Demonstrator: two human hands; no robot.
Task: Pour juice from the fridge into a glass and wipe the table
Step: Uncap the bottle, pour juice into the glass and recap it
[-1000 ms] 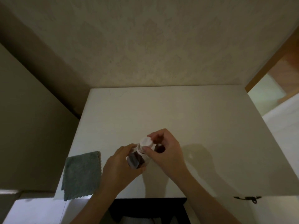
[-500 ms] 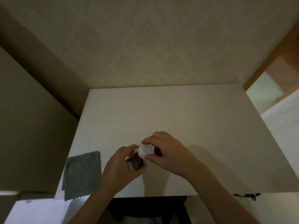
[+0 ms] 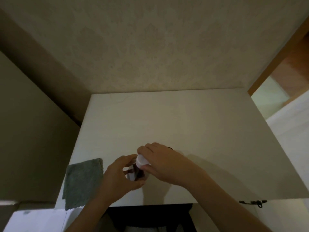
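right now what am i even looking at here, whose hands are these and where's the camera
No machine here: these are a person's two bare hands, filmed by one wide-angle camera worn on their head, looking forward and down. The left hand grips a small clear bottle of dark juice from the side, standing near the front edge of the plain white table. The right hand has its fingers curled round the bottle's white round cap, as if twisting it. A grey-green square cloth lies flat at the table's front left corner, untouched. Something dark peeks out behind the right hand; I cannot tell what it is.
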